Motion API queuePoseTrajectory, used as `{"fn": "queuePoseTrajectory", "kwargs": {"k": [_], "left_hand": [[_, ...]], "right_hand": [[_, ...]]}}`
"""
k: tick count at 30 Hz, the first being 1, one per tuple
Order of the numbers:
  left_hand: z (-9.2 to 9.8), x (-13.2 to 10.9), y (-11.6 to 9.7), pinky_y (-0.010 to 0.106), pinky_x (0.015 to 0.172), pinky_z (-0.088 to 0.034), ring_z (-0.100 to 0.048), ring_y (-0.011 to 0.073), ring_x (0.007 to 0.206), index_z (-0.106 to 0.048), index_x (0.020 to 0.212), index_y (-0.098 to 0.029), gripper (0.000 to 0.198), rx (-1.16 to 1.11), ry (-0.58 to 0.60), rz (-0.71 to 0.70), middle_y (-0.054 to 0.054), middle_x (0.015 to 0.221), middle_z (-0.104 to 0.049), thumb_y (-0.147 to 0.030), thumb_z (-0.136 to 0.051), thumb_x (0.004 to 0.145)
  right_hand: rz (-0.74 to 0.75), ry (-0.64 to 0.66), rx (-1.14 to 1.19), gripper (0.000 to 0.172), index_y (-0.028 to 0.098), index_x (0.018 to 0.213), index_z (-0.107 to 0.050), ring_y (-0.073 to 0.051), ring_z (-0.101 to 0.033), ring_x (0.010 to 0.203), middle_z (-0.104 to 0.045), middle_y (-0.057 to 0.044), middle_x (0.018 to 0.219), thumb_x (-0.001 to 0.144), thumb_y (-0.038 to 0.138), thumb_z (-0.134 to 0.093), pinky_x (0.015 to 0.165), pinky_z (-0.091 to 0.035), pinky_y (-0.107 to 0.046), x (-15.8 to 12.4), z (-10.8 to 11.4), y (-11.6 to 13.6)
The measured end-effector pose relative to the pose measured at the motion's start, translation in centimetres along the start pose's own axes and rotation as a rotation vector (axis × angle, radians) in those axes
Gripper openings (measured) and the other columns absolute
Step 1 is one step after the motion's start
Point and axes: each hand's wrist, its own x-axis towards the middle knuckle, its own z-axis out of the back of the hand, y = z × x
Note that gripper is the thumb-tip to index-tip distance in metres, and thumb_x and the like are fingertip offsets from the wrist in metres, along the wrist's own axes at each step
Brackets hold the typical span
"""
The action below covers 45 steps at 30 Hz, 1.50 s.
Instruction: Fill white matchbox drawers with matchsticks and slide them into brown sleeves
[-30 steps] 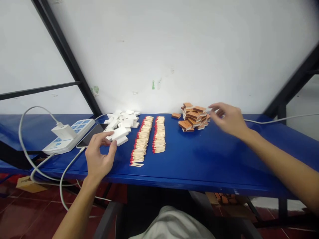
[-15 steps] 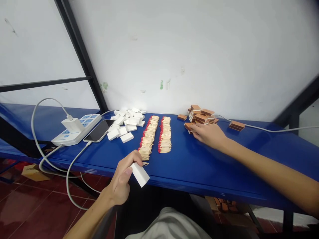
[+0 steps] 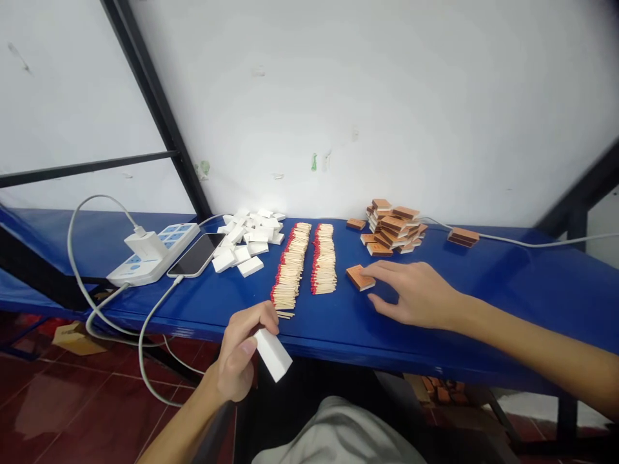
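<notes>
My left hand [image 3: 242, 348] is closed around a small white matchbox tray [image 3: 273, 356], held tilted in front of the table's near edge. On the blue table, a single brown matchbox [image 3: 360, 278] lies beneath the fingertips of my right hand [image 3: 418, 293]. The right index finger rests on that matchbox while the thumb stands apart, to its right. Behind it rises a pile of brown matchboxes [image 3: 394, 225]. Two rows of red-tipped matches, a left row [image 3: 291, 267] and a right row [image 3: 324, 261], lie between my hands. White trays [image 3: 251, 235] are heaped to the left.
A phone [image 3: 197, 254] on a charging cable lies beside a white power strip [image 3: 149, 254] at the left. One matchbox [image 3: 356, 223] lies left of the pile and another [image 3: 463, 236] lies right of it, against a white cable. A wall stands behind the blue table [image 3: 503, 290].
My right hand has moved from the pile toward me, and a brown matchbox now lies nearer, apart from the pile. My left hand still holds the white tray, almost unmoved.
</notes>
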Motion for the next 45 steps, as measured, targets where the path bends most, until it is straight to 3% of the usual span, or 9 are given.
{"fn": "queuePoseTrajectory", "kwargs": {"k": [2, 6, 9, 14, 20, 26, 33, 41, 45], "left_hand": [[-0.5, 0.1, -0.2, 0.035, 0.059, -0.036, -0.049, 0.0195, 0.063, -0.057, 0.081, -0.02, 0.041, 0.079, -0.002, -0.042, 0.004, 0.069, -0.054, -0.049, -0.035, 0.1], [-2.2, 0.4, -1.3, 0.036, 0.069, -0.036, -0.051, 0.018, 0.07, -0.059, 0.093, -0.02, 0.02, 0.326, 0.119, -0.088, 0.003, 0.078, -0.06, -0.029, -0.042, 0.1], [-3.6, 0.6, -1.9, 0.037, 0.072, -0.034, -0.05, 0.0157, 0.064, -0.057, 0.091, -0.02, 0.015, 0.429, 0.125, -0.099, -0.001, 0.073, -0.059, -0.023, -0.046, 0.099], [-5.2, 1.3, -1.5, 0.035, 0.068, -0.031, -0.04, 0.0112, 0.048, -0.042, 0.062, -0.02, 0.036, 0.649, 0.047, -0.051, -0.006, 0.052, -0.047, -0.024, -0.051, 0.097], [-5.7, 2.5, -1.0, 0.035, 0.064, -0.029, -0.04, 0.0124, 0.047, -0.034, 0.061, -0.021, 0.037, 0.809, -0.011, -0.049, -0.005, 0.051, -0.045, -0.025, -0.053, 0.093], [-4.3, 1.7, -1.4, 0.031, 0.061, -0.032, -0.037, 0.0124, 0.054, -0.027, 0.064, -0.022, 0.036, 0.574, -0.038, -0.171, -0.005, 0.057, -0.036, -0.019, -0.054, 0.088], [-2.0, -0.7, -0.7, 0.026, 0.051, -0.022, -0.025, 0.0097, 0.053, -0.023, 0.07, -0.023, 0.041, 0.315, -0.023, -0.075, -0.007, 0.061, -0.026, -0.012, -0.061, 0.082], [-2.0, -2.2, 1.4, 0.028, 0.053, -0.018, -0.019, 0.0101, 0.053, -0.016, 0.071, -0.022, 0.048, 0.075, -0.098, -0.24, -0.007, 0.063, -0.016, 0.0, -0.059, 0.076], [-2.3, -1.6, 1.1, 0.028, 0.052, -0.018, -0.022, 0.0096, 0.052, -0.025, 0.07, -0.023, 0.043, 0.143, -0.006, -0.291, -0.007, 0.061, -0.022, 0.001, -0.061, 0.075]], "right_hand": [[0.022, -0.045, 0.058, 0.028, 0.023, 0.114, -0.067, -0.017, -0.068, 0.072, -0.076, -0.005, 0.102, 0.089, 0.029, -0.057, 0.056, -0.038, -0.025, 1.0, 0.3, 1.0], [0.109, -0.066, 0.136, 0.025, 0.021, 0.11, -0.069, -0.013, -0.061, 0.061, -0.073, -0.002, 0.083, 0.091, 0.026, -0.054, 0.054, -0.033, -0.024, 3.6, -0.8, 2.2], [0.163, -0.196, 0.243, 0.022, 0.019, 0.107, -0.068, -0.012, -0.058, 0.058, -0.071, -0.001, 0.077, 0.091, 0.028, -0.055, 0.054, -0.033, -0.024, 4.8, -2.3, 2.1], [0.218, -0.358, 0.354, 0.015, 0.018, 0.098, -0.067, -0.011, -0.053, 0.051, -0.063, 0.003, 0.063, 0.089, 0.023, -0.056, 0.053, -0.037, -0.023, 4.4, -3.8, 2.4], [0.193, -0.338, 0.394, 0.015, 0.018, 0.095, -0.068, -0.011, -0.052, 0.048, -0.062, 0.003, 0.06, 0.089, 0.018, -0.055, 0.051, -0.036, -0.023, 3.5, -3.8, 3.8], [0.168, -0.259, 0.342, 0.017, 0.018, 0.095, -0.07, -0.012, -0.051, 0.053, -0.065, 0.001, 0.064, 0.091, 0.016, -0.054, 0.057, -0.036, -0.025, 3.5, -4.5, 3.4], [0.193, -0.184, 0.203, 0.014, 0.018, 0.093, -0.073, -0.018, -0.047, 0.073, -0.067, -0.004, 0.074, 0.091, 0.017, -0.059, 0.071, -0.032, -0.033, 3.7, -4.6, 3.3], [0.26, -0.147, 0.125, 0.016, 0.017, 0.094, -0.075, -0.02, -0.045, 0.079, -0.067, -0.006, 0.079, 0.094, 0.02, -0.059, 0.073, -0.028, -0.035, 3.7, -4.5, 3.4], [0.282, -0.143, 0.137, 0.017, 0.017, 0.09, -0.074, -0.02, -0.045, 0.078, -0.067, -0.005, 0.077, 0.094, 0.019, -0.058, 0.073, -0.028, -0.035, 3.8, -4.6, 3.4]]}}
